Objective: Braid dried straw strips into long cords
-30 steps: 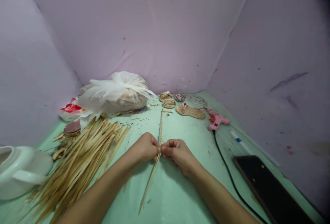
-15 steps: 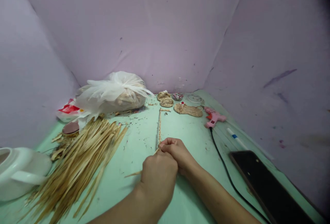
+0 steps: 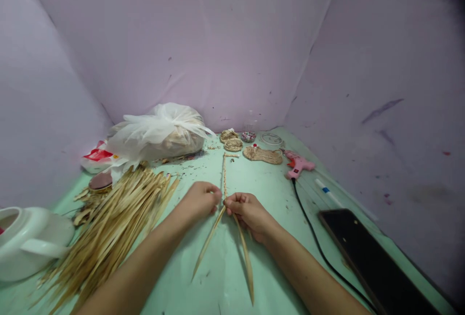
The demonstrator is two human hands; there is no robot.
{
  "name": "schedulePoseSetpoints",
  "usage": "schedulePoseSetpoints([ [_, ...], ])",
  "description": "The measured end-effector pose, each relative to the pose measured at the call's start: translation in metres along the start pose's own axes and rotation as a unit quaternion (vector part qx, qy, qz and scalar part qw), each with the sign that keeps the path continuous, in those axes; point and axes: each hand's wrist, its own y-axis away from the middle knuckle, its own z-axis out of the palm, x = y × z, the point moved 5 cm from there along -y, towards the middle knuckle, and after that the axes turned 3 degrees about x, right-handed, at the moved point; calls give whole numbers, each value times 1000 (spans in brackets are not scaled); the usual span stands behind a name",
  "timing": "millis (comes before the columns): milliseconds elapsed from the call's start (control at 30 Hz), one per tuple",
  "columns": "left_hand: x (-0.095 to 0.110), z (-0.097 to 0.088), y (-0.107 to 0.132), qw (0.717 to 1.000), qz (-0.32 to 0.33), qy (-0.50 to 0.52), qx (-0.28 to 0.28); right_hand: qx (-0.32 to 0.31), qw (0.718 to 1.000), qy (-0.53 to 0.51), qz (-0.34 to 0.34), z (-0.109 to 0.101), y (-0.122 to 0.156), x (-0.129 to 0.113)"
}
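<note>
A thin straw braid [image 3: 224,177] lies lengthwise on the green table, its far end bent to the right. My right hand [image 3: 249,213] pinches the near end of the braid between thumb and fingers. From that pinch, one loose straw strand [image 3: 208,245] hangs toward me on the left, and another strand [image 3: 246,257] runs down below the right hand. My left hand [image 3: 201,198] is just left of the braid, apart from the loose strands. Its fingers are curled together; whether anything is between them is hidden.
Left are a pile of dried straw strips [image 3: 116,228], a white pitcher [image 3: 36,237] and a stuffed plastic bag [image 3: 163,131]. Behind lie coiled straw pieces [image 3: 233,145] and a sole-shaped woven piece [image 3: 263,155]. Right are a pink glue gun [image 3: 298,164], its black cord [image 3: 308,225] and a phone [image 3: 366,257].
My left hand has come off the front of the right hand and moved left and farther away, uncovering the loose strands. The right hand keeps its pinch at the braid's near end.
</note>
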Motion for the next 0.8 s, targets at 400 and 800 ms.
schedulePoseSetpoints([
  [400, -31, 35, -13, 996, -17, 79, -45, -7, 978, 179, -105, -9, -8, -2],
  [800, -40, 42, -24, 999, 33, 3, 39, 179, 797, 549, -176, -2, 28, -24],
])
